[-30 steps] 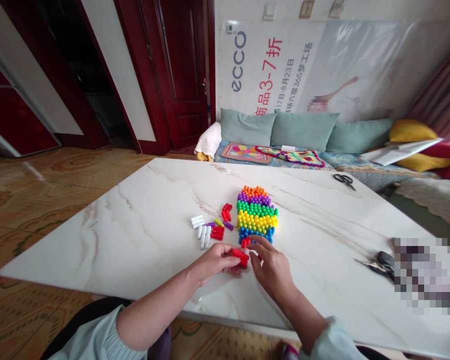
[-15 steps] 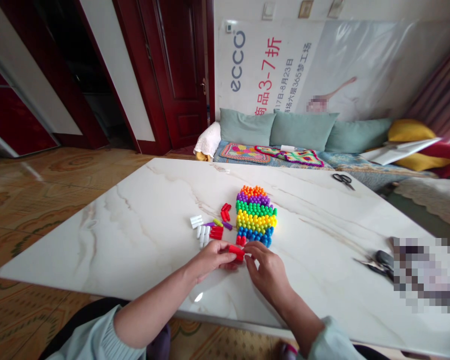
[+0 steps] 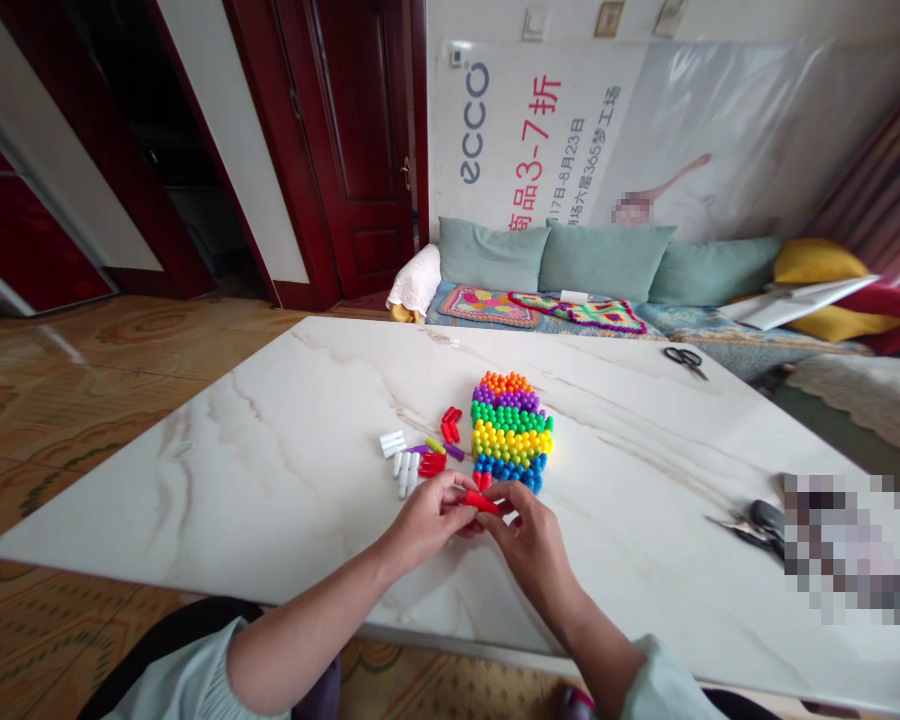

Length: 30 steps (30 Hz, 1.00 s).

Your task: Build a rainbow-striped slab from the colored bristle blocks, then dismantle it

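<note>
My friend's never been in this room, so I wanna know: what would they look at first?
Probably the bright rainbow rows of little knobbly pieces in the middle of the white table. Then perhaps the left hand and right hand, which meet at a red piece at the rows' near end. Behind the sofa, the big poster with sideways writing stands out too.

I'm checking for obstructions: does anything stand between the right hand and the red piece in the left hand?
Nothing visible does. The left hand holds the red piece, and the right hand has its fingers at the piece's right end. The multicoloured beadwork lies beyond both hands, not between them.
</note>
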{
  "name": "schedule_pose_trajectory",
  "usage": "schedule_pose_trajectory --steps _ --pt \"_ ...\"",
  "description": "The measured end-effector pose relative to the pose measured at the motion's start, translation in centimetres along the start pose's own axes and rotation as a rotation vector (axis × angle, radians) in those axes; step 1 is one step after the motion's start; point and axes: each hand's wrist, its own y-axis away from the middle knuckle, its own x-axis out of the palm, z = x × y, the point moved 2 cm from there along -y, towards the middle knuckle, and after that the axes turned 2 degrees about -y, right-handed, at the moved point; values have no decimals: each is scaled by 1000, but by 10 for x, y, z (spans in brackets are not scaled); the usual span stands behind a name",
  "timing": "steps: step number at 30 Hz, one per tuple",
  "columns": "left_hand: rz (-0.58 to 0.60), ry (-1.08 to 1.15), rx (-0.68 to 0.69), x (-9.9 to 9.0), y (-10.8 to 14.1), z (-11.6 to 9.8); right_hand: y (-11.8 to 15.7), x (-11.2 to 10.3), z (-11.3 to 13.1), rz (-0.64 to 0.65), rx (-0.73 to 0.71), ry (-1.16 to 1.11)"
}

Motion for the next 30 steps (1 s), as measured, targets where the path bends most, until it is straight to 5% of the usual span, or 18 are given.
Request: schedule_pose_trajectory --steps 3,7,14,22,30 --pt "30 -31 15 0 -1 1 -5 -10 3 -35 -10 -41" --pt "-97 -242 93 -19 -6 -2 -14 -35 0 -116 -114 183" --pt "-385 -741 267 -66 -14 -17 -17 -34 -16 88 -56 560" --pt "-453 -780 241 -83 -14 -22 -11 -36 -9 -32 -106 550" --pt "-585 -653 254 -109 -12 -36 1 -32 -11 146 -53 582"
